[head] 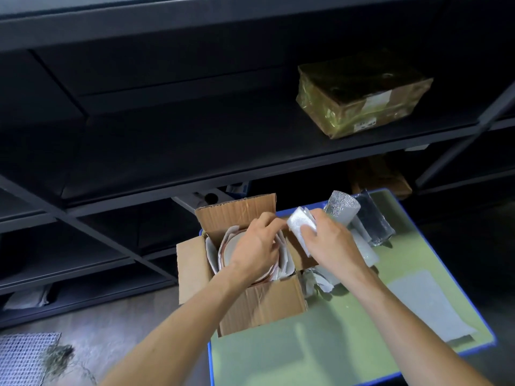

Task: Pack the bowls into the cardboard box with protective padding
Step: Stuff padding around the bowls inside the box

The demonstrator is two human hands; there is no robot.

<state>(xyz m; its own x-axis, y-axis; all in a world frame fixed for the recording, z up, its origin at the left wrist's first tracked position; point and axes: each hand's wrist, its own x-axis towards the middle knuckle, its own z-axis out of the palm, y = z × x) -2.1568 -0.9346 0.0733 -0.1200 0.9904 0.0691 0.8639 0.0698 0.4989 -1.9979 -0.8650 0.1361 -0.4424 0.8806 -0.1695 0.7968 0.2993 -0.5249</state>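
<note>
An open cardboard box (262,305) stands at the left end of the green table (334,338), its flaps spread. Inside it, pale bowls (231,253) stand on edge, wrapped in white padding sheets. My left hand (255,246) reaches into the box, with its fingers curled over the bowls and padding near the far wall. My right hand (331,243) hovers just right of the box and grips a folded piece of white foam padding (302,225). Whether the left hand's fingers hold anything is hidden.
A roll of silvery bubble wrap (341,208) and more foil padding (373,221) lie at the table's far side. A flat white foam sheet (429,305) lies at the right. Crumpled paper (317,282) sits beside the box. Dark shelving holds a wrapped parcel (359,96).
</note>
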